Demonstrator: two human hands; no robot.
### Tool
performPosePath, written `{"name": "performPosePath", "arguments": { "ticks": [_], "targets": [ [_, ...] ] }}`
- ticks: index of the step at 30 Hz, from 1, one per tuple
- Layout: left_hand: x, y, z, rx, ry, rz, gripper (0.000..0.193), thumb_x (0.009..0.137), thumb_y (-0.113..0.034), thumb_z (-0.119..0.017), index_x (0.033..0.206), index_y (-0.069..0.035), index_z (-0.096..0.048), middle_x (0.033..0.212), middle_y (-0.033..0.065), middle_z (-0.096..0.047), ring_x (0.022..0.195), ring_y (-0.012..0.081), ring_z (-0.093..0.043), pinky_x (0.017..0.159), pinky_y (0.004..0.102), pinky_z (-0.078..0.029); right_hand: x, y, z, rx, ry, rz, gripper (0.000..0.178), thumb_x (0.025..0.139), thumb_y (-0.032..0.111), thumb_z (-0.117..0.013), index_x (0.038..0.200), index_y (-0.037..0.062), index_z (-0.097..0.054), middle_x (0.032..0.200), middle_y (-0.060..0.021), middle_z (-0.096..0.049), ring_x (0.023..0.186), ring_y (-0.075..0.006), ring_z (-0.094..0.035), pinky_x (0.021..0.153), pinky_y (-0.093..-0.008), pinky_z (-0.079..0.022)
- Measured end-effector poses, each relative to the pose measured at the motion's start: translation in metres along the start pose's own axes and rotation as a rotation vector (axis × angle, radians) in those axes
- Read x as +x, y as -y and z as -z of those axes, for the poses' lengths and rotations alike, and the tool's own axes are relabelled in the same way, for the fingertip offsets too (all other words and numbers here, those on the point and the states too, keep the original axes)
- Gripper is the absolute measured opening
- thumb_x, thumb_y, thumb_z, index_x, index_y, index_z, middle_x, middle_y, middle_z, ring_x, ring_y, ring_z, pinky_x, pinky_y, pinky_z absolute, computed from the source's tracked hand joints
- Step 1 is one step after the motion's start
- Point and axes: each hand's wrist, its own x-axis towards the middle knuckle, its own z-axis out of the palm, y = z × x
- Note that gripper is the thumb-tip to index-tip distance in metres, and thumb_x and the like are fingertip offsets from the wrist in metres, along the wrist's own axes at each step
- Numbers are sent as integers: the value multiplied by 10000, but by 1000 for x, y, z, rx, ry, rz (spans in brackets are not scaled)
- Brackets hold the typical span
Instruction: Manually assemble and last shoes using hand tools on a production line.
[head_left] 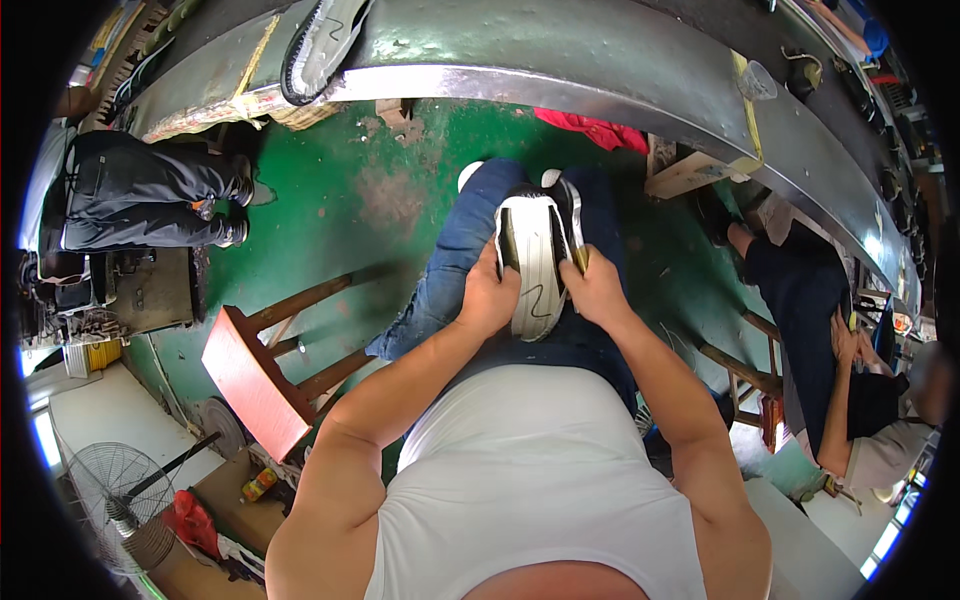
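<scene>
A shoe upper, pale on its underside with a dark squiggle near the heel and a black and white rim, lies bottom up on my lap between my legs. Fingers of my left hand close around its left edge. On the other side, my right hand pinches the right edge, and a small brass-coloured thing shows at its fingers; I cannot make out its kind. A second dark shoe part with a white edge sits just beyond, partly hidden by the first.
Ahead runs a long metal-topped workbench with a similar shoe upper at its edge. A wooden stool stands left, near a floor fan. One person in dark trousers is at left; another person sits at right.
</scene>
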Motion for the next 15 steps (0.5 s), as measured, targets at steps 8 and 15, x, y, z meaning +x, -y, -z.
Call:
{"name": "performPosePath", "arguments": {
  "ticks": [8, 15],
  "targets": [
    [15, -28, 34, -316, 672, 333, 760, 753, 103, -491, 1483, -69, -366, 1205, 88, -632, 993, 138, -647, 774, 250, -524, -27, -24, 19, -179, 39, 71, 403, 770, 127, -641, 1109, -77, -567, 926, -254, -677, 834, -409, -681, 776, -433, -534],
    [2, -7, 3, -238, 631, 119, 968, 727, 28, -606, 1579, -75, -158, 1456, 159, -470, 1356, 241, -451, 1134, 331, -331, -57, -17, 60, -26, 59, -12, 259, 946, 180, -599, 1072, -45, -576, 786, -85, -658, 674, -176, -653, 659, -322, -530]
  ]
}}
